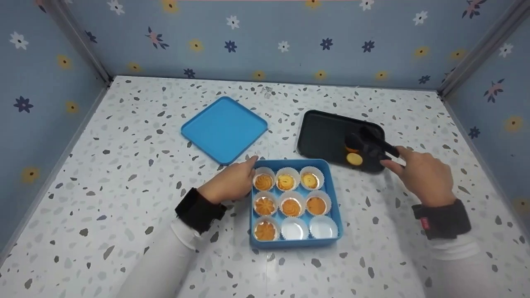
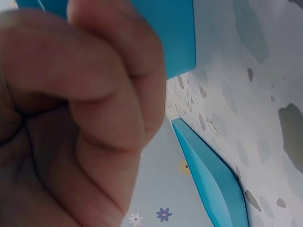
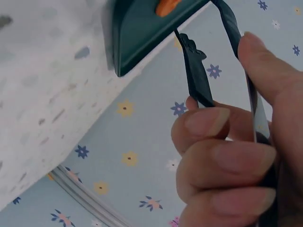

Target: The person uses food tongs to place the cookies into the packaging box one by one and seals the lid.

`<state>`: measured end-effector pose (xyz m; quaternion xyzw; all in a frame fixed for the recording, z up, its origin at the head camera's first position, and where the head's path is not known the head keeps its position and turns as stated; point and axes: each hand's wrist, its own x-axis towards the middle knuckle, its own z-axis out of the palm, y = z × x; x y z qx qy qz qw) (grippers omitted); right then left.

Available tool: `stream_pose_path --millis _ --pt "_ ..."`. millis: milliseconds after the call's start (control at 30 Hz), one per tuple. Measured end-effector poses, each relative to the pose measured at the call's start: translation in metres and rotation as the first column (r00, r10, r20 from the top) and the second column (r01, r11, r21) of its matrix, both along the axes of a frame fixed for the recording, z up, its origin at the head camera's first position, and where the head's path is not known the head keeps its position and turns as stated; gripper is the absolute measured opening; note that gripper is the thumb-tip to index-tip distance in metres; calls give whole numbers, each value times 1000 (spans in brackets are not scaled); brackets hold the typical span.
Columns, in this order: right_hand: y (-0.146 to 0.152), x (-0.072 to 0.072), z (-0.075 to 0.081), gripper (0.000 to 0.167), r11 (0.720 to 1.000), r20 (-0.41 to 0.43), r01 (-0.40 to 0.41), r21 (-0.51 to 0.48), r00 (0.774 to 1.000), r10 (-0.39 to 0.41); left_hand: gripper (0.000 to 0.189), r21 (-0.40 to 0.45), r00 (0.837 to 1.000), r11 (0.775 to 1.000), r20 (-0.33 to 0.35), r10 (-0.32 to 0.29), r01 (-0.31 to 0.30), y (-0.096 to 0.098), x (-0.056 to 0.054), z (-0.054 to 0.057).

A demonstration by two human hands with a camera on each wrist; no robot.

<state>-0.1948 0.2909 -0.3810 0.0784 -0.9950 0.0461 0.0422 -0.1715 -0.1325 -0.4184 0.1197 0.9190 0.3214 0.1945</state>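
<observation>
No wording, brand or number can be read. To the right of the blue box (image 1: 296, 244), a small red label (image 1: 425, 223) is seen on the dark wristband (image 1: 449, 219), on the side nearer the box; its pale marks are too small to be made out.

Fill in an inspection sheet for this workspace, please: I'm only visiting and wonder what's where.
Surface: white speckled tabletop.
Job's things: blue box with nine paper cups, seven holding cookies, two near ones empty; black tray with at least two more cookies; blue lid-like square lying apart.
Clutter: nothing seen.
Left hand: at the box's left wall, fingers curled; whether it grips is unclear.
Right hand: holds black tongs over the tray; whether they pinch a cookie is unclear.
Cables: nothing seen.
Surroundings: blue flower-patterned walls behind and on both sides.
</observation>
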Motion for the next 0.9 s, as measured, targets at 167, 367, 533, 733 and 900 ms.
stream_pose_path --millis 167,367,533,733,900 --pt "-8 8 -17 65 999 -30 46 -18 998 -46 54 6 1000 1000 4 4 -4 1 1 1" --pt "-11 10 -25 56 998 -90 33 -52 995 -38 55 -1 1000 1000 1 4 -4 0 1 1" --pt "-10 7 -25 54 999 -92 18 -39 996 -21 54 -4 1000 1000 1 3 -3 -1 0 1" --pt "-6 2 -25 48 999 -118 -13 -40 993 8 54 5 1000 1000 -4 3 -3 -1 1 2" --pt "-5 1 -26 43 998 -142 -24 -54 990 16 54 5 1000 1000 -7 0 1 0 1 2"
